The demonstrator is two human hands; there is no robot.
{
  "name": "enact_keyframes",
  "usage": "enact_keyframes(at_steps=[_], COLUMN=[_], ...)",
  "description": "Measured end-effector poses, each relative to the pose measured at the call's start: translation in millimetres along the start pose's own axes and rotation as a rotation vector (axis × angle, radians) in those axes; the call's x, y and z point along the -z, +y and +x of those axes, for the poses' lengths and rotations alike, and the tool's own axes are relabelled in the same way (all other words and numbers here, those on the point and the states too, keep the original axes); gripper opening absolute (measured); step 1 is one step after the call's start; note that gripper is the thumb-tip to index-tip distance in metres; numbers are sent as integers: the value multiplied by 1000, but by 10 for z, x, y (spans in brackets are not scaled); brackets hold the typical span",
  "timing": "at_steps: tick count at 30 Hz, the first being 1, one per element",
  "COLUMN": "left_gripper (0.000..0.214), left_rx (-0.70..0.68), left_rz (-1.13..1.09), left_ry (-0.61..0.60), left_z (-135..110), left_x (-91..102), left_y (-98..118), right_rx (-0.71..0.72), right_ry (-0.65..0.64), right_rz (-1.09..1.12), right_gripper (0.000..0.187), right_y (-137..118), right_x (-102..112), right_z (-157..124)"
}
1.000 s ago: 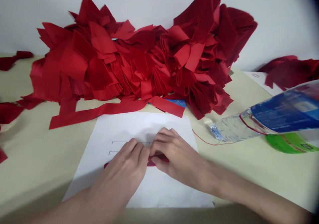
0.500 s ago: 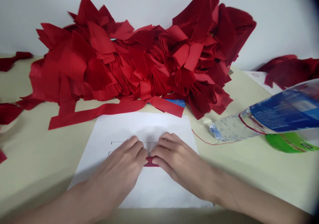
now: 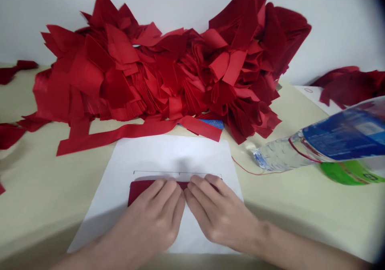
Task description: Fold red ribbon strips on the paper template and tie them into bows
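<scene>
A dark red fabric strip (image 3: pixel 136 193) lies across the white sheet of paper (image 3: pixel 150 154), just below a ruled line with short end marks. My left hand (image 3: pixel 162 208) rests over the strip's middle, its fingers curled together at the upper edge. Close beside it, my right hand (image 3: pixel 215 206) is closed in the same way over the strip's right half. The knuckles of both hands nearly touch. The thumbs are hidden beneath the hands, as is most of the strip.
Behind the paper rises a large heap of red fabric strips (image 3: pixel 168 73), with one long loose strip (image 3: pixel 129 131) in front. At right, a water bottle (image 3: pixel 339 136) leans over a green round item (image 3: pixel 349 173). A thin red thread (image 3: pixel 249 172) trails nearby. More red pieces (image 3: pixel 351 86) lie farther right.
The small bit of red strip seen between my thumbs is now spread wide and flat across the paper. Both hands have moved slightly down and closer together, and their fingers now bend over its upper edge.
</scene>
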State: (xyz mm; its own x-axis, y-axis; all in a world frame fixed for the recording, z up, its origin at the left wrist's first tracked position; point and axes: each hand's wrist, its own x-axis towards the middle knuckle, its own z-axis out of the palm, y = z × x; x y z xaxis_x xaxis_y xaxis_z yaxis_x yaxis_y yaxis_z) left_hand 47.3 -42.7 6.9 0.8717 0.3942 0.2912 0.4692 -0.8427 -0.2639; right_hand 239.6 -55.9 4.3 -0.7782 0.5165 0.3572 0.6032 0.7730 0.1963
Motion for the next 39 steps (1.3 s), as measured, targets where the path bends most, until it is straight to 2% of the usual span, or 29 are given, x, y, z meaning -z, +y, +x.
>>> enact_keyframes(at_steps=[3,6,13,16,19,22,25,28,33,39], left_gripper=[25,28,18,12,11,14,18,19,23,26], left_rx=[35,79,154,155,120,95,79,183,401,437], left_rz=[-138,-282,-355,-341,-335,-319,-345,-486,-691,-771], left_ry=[-172,-259,-179,-210,-219,-241,-283,-248,-86,-165], left_z=[59,63,-19,-29,-39,-47,-33,4,61,107], left_x=[13,-30,-66,-32,-34,-47,-34,-16,-51,-94], left_y=[-99,-183,-175,-176,-198,-214,-222,-242,-297,-322], right_rx=[-45,-113,-267,-343,-342,-339,-373,-365,-295,-267], right_ry=[-91,-176,-220,-226,-220,-171,-66,-23,-34,-19], right_rz=[47,128,354,447,500,556,583,573,487,414], right_gripper=[22,15,14,15,14,13,14,12,14,17], right_y=[66,112,161,173,185,213,249,257,197,155], right_x=[-25,-30,18,12,15,60,128,160,86,8], right_z=[37,66,121,135,130,106,60,-2,-73,-79])
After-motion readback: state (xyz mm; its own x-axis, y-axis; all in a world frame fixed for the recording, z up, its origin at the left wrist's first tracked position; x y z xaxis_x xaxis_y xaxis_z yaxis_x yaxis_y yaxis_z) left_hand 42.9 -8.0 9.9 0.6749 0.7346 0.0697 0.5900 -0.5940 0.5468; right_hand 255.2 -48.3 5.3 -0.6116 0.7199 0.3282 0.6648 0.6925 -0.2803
